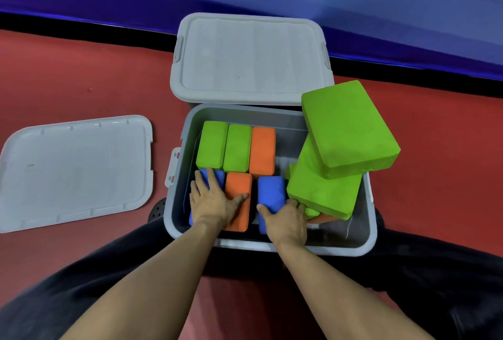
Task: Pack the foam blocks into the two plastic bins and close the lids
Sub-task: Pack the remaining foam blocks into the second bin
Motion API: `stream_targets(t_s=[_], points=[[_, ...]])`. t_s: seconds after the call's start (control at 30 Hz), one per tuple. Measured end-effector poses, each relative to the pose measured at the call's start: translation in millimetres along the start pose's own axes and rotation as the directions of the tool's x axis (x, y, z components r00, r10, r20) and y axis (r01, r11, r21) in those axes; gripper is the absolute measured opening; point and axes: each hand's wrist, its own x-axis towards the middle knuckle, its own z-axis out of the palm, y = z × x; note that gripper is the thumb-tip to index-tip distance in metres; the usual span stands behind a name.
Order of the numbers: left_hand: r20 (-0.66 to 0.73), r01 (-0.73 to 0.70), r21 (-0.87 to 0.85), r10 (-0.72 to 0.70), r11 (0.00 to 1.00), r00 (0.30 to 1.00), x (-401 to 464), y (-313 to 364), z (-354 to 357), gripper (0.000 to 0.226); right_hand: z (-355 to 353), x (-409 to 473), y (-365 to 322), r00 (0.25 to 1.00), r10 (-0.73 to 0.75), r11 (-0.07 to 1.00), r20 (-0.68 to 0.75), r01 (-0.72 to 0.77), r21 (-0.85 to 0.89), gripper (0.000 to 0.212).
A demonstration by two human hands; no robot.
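Two hands work in the open bin: left hand, fingers flat, steadies the near-left orange block; right hand, fingers curled, grips a tilted green block to seat it.

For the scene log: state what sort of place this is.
Probably a gym or padded play room, though that is a guess. The person sits on a red mat floor, a blue padded wall runs behind, and yoga-style foam blocks fill a grey bin.
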Motion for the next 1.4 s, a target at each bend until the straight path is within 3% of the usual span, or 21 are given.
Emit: stream_targets(t_s=[0.13,0.23,0.3,0.53,0.63,0.73,0.77,0.93,1.03,1.3,1.4], points=[[-0.019,-0.017,-0.058,0.016,0.998,1.0,24.6,-6.5,-1.8,0.132,16.7,11.9,-9.8,0.99,0.045,0.992,0.131,-0.06,0.111,0.085],[0.02,-0.049,-0.105,0.052,0.993,0.998,38.3,-13.8,-2.2,0.133,32.2,26.4,-4.0,0.976,0.037,0.971,0.212,-0.085,0.223,0.115],[0.036,-0.042,-0.144,0.047,0.989,0.998,39.9,-14.9,0.0,0.131,38.5,35.1,1.9,0.965,0.042,0.96,0.258,-0.111,0.259,0.124],[0.018,-0.05,-0.173,0.054,0.984,0.998,36.2,-16.1,5.6,0.119,48.3,51.6,21.0,0.944,0.007,0.924,0.33,-0.132,0.359,0.12],[0.004,-0.077,-0.141,0.079,0.987,0.997,33.5,-15.6,7.3,0.115,32.0,40.0,12.2,0.942,-0.012,0.905,0.336,-0.132,0.404,0.098],[0.014,-0.071,-0.129,0.073,0.989,0.997,33.7,-15.6,6.8,0.114,29.0,33.0,8.4,0.923,-0.01,0.873,0.385,-0.181,0.454,0.063],[0.022,-0.069,-0.123,0.072,0.99,0.997,33.5,-15.6,6.3,0.114,28.8,31.9,8.1,0.924,-0.012,0.867,0.382,-0.18,0.464,0.061],[0.048,-0.063,-0.073,0.067,0.995,0.997,32.1,-12.4,6.1,0.116,35.3,38.4,11.4,0.927,-0.032,0.86,0.373,-0.165,0.483,0.065],[0.052,-0.057,-0.075,0.061,0.996,0.997,30.0,-8.4,9.3,0.118,35.6,40.3,9.3,0.939,-0.014,0.869,0.343,-0.158,0.469,0.08],[0.081,-0.067,-0.045,0.071,0.997,0.994,34.8,-10.8,13.4,0.117,32.0,41.5,3.1,0.948,-0.16,0.877,0.276,0.008,0.48,0.107],[0.072,-0.061,-0.043,0.064,0.997,0.995,34.8,-9.6,14.9,0.117,30.5,45.2,-5.9,0.954,-0.18,0.886,0.239,0.051,0.461,0.096]])
